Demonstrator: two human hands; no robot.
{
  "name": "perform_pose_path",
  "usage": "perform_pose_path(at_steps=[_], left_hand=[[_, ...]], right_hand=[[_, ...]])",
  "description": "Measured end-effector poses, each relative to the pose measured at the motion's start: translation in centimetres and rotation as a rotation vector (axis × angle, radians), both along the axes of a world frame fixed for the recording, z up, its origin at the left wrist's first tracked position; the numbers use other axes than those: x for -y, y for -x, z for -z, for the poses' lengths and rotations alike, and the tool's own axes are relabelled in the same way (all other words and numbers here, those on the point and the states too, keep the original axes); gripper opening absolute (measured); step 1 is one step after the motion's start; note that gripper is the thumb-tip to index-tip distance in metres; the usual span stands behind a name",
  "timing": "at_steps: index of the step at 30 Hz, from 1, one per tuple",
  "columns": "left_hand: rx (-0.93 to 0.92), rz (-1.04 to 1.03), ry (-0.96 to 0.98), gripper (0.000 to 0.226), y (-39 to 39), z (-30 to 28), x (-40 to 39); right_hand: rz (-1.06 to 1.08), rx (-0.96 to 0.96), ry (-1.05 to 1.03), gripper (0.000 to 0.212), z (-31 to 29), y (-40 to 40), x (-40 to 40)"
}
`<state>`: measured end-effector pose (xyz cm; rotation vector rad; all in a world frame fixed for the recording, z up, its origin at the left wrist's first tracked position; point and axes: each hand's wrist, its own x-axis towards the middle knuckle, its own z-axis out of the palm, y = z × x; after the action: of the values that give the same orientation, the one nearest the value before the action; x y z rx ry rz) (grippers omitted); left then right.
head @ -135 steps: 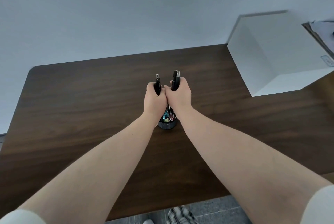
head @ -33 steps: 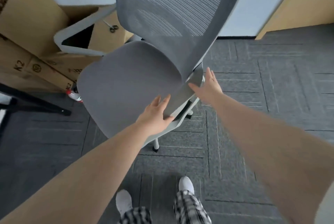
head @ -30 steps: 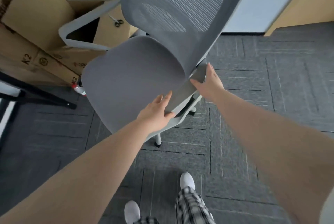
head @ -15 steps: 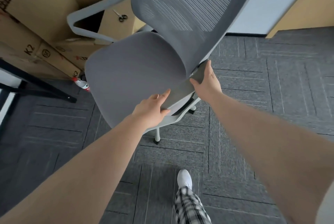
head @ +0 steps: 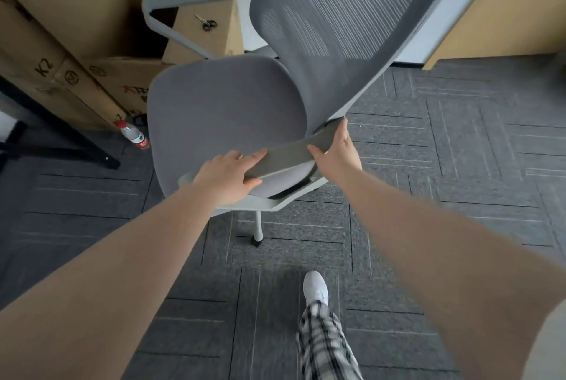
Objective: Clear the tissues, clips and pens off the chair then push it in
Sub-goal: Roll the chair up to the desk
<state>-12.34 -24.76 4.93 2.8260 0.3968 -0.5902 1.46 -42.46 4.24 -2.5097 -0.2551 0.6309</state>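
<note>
Gripping chair (head: 226,103) armrest: left hand (head: 225,175); right hand (head: 337,152).

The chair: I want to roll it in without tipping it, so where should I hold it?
Grip the near armrest, coming from this side, as the left hand and right hand do: it is a flat, low bar. The tall mesh back curves away, so pushing high would probably tilt the chair.

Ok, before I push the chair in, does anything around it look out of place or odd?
Two things. A plastic bottle stands tilted on the carpet, close to the left edge of the chair seat. Scissors lie loose on a cardboard box behind the chair. The seat itself is clear.
</note>
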Motion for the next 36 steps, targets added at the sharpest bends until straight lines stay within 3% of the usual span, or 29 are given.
perform_pose_path(at_steps=[16, 20, 36], left_hand=[[0.063, 0.118, -0.096, 0.061, 19.7, 0.6, -3.0], [0.029, 0.111, -0.092, 0.061, 23.8, -0.2, -3.1], [-0.059, -0.053, -0.125, 0.060, 34.6, -1.3, -2.2]], right_hand=[[0.163, -0.035, -0.082, 0.098, 0.5, 21.5, -0.8], [0.178, -0.069, -0.091, 0.111, 0.3, 24.4, -0.6], [0.145, -0.149, -0.159, 0.115, 0.9, 33.9, -1.0]])
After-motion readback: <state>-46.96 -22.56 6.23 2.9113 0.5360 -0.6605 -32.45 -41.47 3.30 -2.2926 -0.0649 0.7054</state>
